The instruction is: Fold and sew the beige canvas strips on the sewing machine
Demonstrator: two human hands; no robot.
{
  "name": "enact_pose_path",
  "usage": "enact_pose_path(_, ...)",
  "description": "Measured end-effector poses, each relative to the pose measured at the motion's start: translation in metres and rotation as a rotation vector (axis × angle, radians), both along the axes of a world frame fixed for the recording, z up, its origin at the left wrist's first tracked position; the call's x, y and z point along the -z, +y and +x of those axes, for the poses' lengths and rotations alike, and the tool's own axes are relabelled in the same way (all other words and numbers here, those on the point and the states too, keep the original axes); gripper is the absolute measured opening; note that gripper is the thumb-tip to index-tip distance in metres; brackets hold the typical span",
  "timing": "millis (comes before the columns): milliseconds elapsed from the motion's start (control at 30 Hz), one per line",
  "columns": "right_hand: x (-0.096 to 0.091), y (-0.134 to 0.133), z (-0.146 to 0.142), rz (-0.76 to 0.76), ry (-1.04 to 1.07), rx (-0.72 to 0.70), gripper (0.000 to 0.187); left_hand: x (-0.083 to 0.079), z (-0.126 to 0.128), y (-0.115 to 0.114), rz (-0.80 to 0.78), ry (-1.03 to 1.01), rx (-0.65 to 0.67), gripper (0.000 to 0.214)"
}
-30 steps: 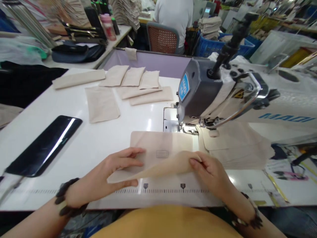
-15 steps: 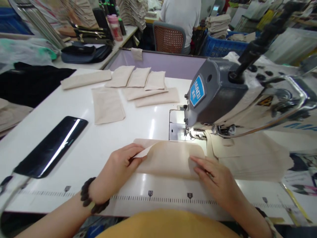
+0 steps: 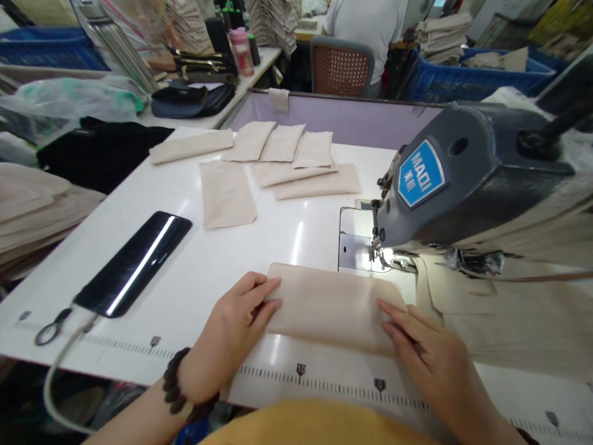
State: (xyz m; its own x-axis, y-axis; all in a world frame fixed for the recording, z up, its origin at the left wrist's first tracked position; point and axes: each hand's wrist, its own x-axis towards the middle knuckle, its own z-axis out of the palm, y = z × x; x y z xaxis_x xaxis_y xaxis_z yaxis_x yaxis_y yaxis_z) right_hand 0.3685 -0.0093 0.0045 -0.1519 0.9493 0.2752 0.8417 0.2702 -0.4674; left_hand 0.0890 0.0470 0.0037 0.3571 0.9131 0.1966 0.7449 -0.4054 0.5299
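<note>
A folded beige fabric piece [image 3: 331, 303] lies flat on the white sewing table [image 3: 185, 272], just in front of the needle plate [image 3: 354, 247]. My left hand [image 3: 231, 334] rests at its left edge, fingers stretched out and touching the cloth. My right hand [image 3: 428, 358] presses flat on its right corner, fingers extended. The grey head of the sewing machine [image 3: 445, 179] hangs over the plate to the right.
Several beige fabric pieces [image 3: 278, 161] lie spread at the back of the table. A black phone [image 3: 134, 262] lies at the left with a cable. Fabric stacks [image 3: 28, 210] sit far left. A seated person [image 3: 365, 25] is behind the purple partition [image 3: 333, 117].
The lifted flap of the fabric piece has been folded over and laid flat. Both hands now lie flat at its ends. The view has shifted left.
</note>
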Motion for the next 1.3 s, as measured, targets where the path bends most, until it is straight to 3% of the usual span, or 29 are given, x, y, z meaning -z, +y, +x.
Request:
enact_pose_path(333,0.010,0.000,0.011,0.020,-0.120,-0.063,0.027,-0.001,0.004,0.003,-0.078,-0.012,-0.002,0.022)
enact_pose_path(533,0.007,0.004,0.005,-0.024,-0.036,-0.062,0.026,-0.002,0.003,0.005,-0.083,0.032,-0.012,0.023)
enact_pose_path(700,0.002,0.004,-0.003,-0.136,0.082,0.021,0.029,0.002,-0.001,0.008,0.012,0.100,0.001,0.026)
enact_pose_path(1033,-0.003,0.007,-0.004,-0.264,0.236,0.025,0.030,0.019,-0.009,0.012,0.208,0.233,0.024,0.032)
enact_pose_path(1300,-0.004,0.007,-0.004,-0.277,0.244,0.036,0.029,0.022,-0.009,0.013,0.191,0.204,-0.005,0.029)
